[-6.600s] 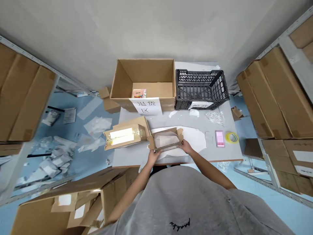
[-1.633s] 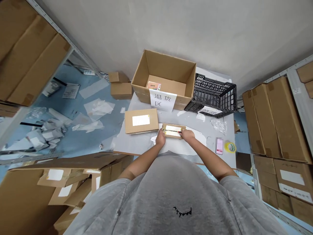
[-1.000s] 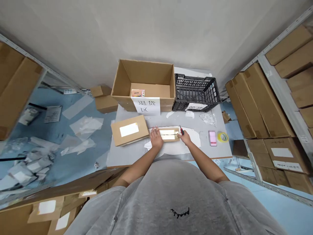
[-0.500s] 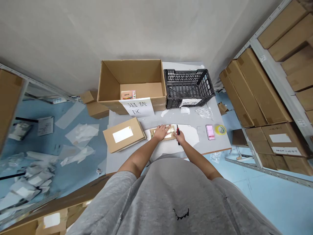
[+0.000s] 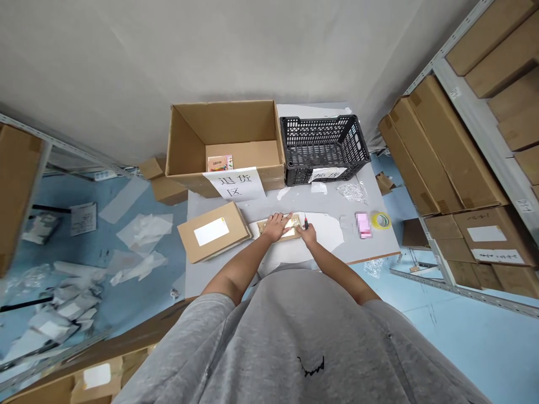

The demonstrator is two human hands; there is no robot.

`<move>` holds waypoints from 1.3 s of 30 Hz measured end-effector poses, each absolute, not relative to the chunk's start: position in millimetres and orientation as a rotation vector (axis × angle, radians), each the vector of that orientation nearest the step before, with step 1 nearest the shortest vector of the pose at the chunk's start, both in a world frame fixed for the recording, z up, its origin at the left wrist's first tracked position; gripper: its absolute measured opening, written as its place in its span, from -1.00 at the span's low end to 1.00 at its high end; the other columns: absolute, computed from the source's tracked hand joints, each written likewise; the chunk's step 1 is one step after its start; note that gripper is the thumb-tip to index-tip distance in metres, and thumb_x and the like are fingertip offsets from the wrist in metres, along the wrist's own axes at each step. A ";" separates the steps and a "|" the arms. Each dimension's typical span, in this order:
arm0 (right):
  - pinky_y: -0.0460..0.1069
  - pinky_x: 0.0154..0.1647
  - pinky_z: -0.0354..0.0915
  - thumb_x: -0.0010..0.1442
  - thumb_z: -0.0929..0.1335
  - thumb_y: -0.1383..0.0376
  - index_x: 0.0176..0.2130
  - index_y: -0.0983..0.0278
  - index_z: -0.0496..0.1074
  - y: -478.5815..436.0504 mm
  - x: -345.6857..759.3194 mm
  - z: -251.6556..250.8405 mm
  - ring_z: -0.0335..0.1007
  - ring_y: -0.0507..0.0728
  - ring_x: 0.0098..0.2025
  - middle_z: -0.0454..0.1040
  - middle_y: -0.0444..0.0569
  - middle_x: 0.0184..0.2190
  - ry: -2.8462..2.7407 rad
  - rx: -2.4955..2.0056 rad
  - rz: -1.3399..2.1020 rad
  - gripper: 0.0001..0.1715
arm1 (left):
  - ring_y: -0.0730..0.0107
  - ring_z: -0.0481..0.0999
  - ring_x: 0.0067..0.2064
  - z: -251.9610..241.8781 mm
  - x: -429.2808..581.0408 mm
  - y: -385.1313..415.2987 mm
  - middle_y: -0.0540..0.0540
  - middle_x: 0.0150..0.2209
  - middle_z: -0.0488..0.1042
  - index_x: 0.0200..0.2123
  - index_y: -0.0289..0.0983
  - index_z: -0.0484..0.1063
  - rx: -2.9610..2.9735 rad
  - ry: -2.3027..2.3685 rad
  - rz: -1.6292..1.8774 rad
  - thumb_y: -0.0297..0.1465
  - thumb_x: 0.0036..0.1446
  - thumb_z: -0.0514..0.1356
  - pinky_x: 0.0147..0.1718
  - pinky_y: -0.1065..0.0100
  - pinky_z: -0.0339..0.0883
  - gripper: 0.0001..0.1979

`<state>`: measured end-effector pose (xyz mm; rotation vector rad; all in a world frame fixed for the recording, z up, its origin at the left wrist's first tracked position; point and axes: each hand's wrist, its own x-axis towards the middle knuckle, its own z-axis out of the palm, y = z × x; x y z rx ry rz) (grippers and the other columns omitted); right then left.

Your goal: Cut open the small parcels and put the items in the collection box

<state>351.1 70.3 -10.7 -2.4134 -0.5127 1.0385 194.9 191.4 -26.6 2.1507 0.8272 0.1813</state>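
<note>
The left grip (image 5: 275, 226) is spread flat, its fingers pressing down on a small carton (image 5: 261, 228), which lies on a white sheet (image 5: 324, 238). Yellowish tape (image 5: 296, 223) shows on the carton's top, just past the left fingertips. The right grip (image 5: 309, 235) is pinched around a small red-handled cutter (image 5: 306, 224), held upright just beside the carton's right end; its tip is too small to make out. The carton sits near the desk's (image 5: 379, 247) front edge, at 6 o'clock from the crate. At 9 o'clock, just left of the sheet, lies a closed carton (image 5: 213, 232) with a white label. At 11 o'clock stands an open carton (image 5: 240, 123) with a pink packet (image 5: 219, 163) on its base and a paper sign (image 5: 233, 184) in Chinese on its front wall. At 1 o'clock sits a black plastic crate (image 5: 324, 119), also labelled. At 2 to 3 o'clock are crumpled plastic wrap (image 5: 352, 192), a blurred pink item (image 5: 362, 224) and a yellow tape roll (image 5: 380, 220). Paper scraps (image 5: 143, 233) litter the blue floor (image 5: 101, 247) at 9 o'clock, and cartons (image 5: 438, 151) fill the shelves at 3 o'clock.
</note>
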 end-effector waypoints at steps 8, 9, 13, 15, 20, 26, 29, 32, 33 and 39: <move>0.04 -0.16 0.49 0.35 0.34 -0.22 0.10 0.25 0.48 58.9 339.2 -20.3 0.69 0.31 -0.05 0.69 0.21 -0.05 -0.461 -2.448 1.090 -0.32 | -0.29 0.23 0.40 -24.4 190.5 179.6 -0.42 0.26 0.43 0.50 -0.15 0.38 2.165 0.895 0.156 0.16 0.40 0.17 0.46 -0.11 -0.09 -0.21; 0.05 -0.16 0.49 0.35 0.34 -0.22 0.10 0.25 0.48 60.6 340.3 -19.7 0.69 0.32 -0.05 0.69 0.21 -0.06 -0.475 -2.456 1.105 -0.33 | -0.30 0.24 0.39 -24.9 190.3 179.0 -0.43 0.26 0.43 0.49 -0.16 0.39 2.163 0.894 0.163 0.15 0.40 0.18 0.46 -0.11 -0.09 -0.22; 0.07 -0.08 0.51 0.32 0.44 -0.10 0.12 0.22 0.46 74.2 346.9 -12.3 0.68 0.32 0.02 0.68 0.18 0.00 -0.567 -2.541 1.107 -0.42 | -0.28 0.28 0.36 -25.7 192.9 180.4 -0.43 0.25 0.44 0.48 -0.17 0.40 2.224 0.887 0.142 0.08 0.42 0.20 0.44 -0.10 -0.03 -0.28; 0.08 -0.01 0.50 0.32 0.47 -0.05 0.15 0.20 0.43 78.2 349.5 -7.0 0.66 0.30 0.07 0.67 0.14 0.04 -0.616 -2.567 1.089 -0.44 | -0.23 0.31 0.35 -24.2 194.5 184.2 -0.42 0.25 0.45 0.51 -0.18 0.36 2.309 0.872 0.084 0.02 0.47 0.17 0.41 -0.07 0.04 -0.31; 0.06 0.02 0.47 0.42 0.41 -0.03 0.26 0.17 0.36 61.6 362.2 8.2 0.63 0.27 0.07 0.67 0.06 0.05 -0.801 -2.439 1.034 -0.43 | -0.13 0.38 0.34 -16.6 179.2 198.0 -0.43 0.31 0.44 0.61 -0.30 0.11 2.606 0.777 -0.061 -0.06 0.54 0.05 0.37 -0.01 0.17 -0.26; 0.05 -0.01 0.40 0.60 0.22 0.03 0.39 0.10 0.33 42.7 385.3 34.8 0.61 0.28 0.07 0.65 0.03 0.13 -1.439 -2.241 1.048 -0.50 | -0.29 0.17 0.54 -16.6 129.7 188.9 -0.56 0.56 0.14 0.64 -0.46 -0.02 2.735 0.758 -0.001 0.15 0.36 0.20 0.53 -0.14 -0.11 0.09; 0.03 0.02 0.37 0.60 0.27 0.07 0.33 0.06 0.46 52.3 386.0 43.5 0.57 0.28 0.15 0.62 0.01 0.23 -1.783 -2.179 1.090 -0.57 | -0.32 0.09 0.59 -18.5 121.5 181.6 -0.58 0.59 0.04 0.65 -0.49 -0.09 2.744 0.777 -0.062 0.22 0.29 0.22 0.55 -0.15 -0.21 0.20; 0.02 0.06 0.35 0.58 0.32 0.15 0.24 0.09 0.57 70.1 381.0 46.6 0.55 0.29 0.21 0.61 0.03 0.25 -2.050 -2.188 1.079 -0.63 | -0.32 0.11 0.58 -18.3 124.5 180.9 -0.57 0.60 0.03 0.65 -0.49 -0.11 2.729 0.804 -0.115 0.30 0.21 0.25 0.54 -0.09 -0.17 0.31; 0.03 0.07 0.35 0.57 0.34 0.17 0.22 0.10 0.59 76.6 378.9 47.0 0.55 0.29 0.20 0.62 0.04 0.24 -2.120 -2.195 1.073 -0.65 | -0.32 0.13 0.57 -17.7 125.9 181.5 -0.57 0.59 0.05 0.65 -0.49 -0.12 2.719 0.808 -0.126 0.31 0.18 0.27 0.53 -0.07 -0.13 0.34; 0.12 0.11 0.36 0.51 0.37 0.24 0.05 0.27 0.68 108.5 364.4 46.9 0.60 0.39 0.13 0.67 0.25 0.10 -2.291 -2.376 1.068 -0.71 | -0.30 0.25 0.48 -13.8 127.1 181.5 -0.57 0.54 0.18 0.66 -0.45 -0.16 2.679 0.819 -0.108 0.27 0.15 0.33 0.45 -0.02 0.00 0.36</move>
